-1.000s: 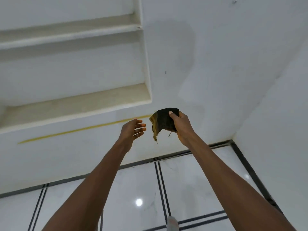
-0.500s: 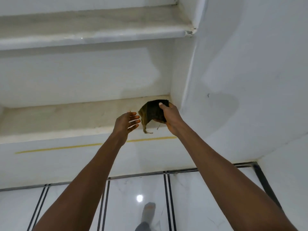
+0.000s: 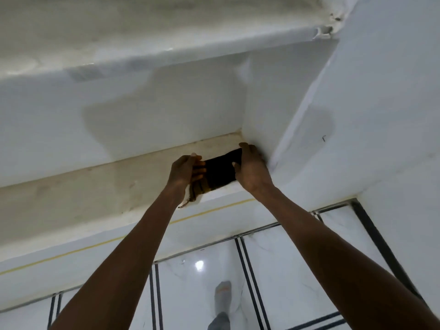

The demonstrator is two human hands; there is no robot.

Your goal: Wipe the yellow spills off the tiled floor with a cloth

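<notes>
A dark cloth [image 3: 220,172] with a yellow-stained end lies stretched over the lower shelf [image 3: 95,186] of a wall niche, near its right corner. My left hand [image 3: 184,171] grips the cloth's stained left end, fingers curled round it. My right hand [image 3: 251,170] holds the right end against the niche's side wall, thumb on top. The glossy white tiled floor [image 3: 285,270] with black double lines lies below; no yellow spill shows on the visible tiles.
A white upper shelf [image 3: 166,51] overhangs the niche. A thin yellow line [image 3: 214,209] runs along the wall under the lower shelf. The white wall [image 3: 381,115] juts out at right. My foot in a grey sock [image 3: 222,306] stands on the floor.
The view moved closer to the niche. My right hand carried the cloth onto the lower shelf, and my left hand, open before, now grips its left end.
</notes>
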